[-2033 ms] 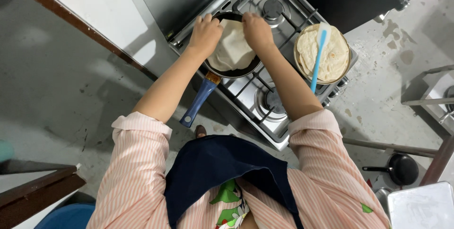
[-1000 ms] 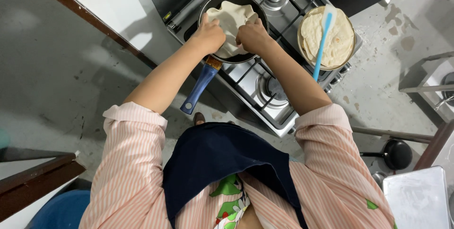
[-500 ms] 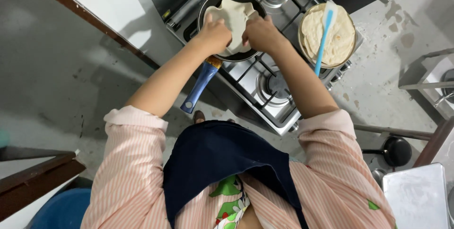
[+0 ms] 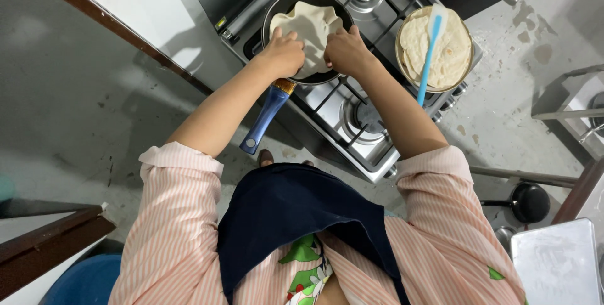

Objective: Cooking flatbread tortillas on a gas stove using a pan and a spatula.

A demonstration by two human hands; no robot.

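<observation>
head | flatbread (image 4: 309, 27): pale, rumpled, in dark pan (image 4: 277, 9) | both hands' fingers pinching its near edge

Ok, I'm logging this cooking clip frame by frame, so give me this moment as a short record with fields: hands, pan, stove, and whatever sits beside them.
left hand: on the near edge of the flatbread, fingers curled on it
right hand: on the same edge, beside the left
flatbread: pale, rumpled, lying in the pan
pan: dark, on a back burner, blue handle pointing at the person
stove: steel gas hob, front burner bare
plate: stacked flatbreads, to the right of the pan
spatula: light blue, lying across the stack
</observation>
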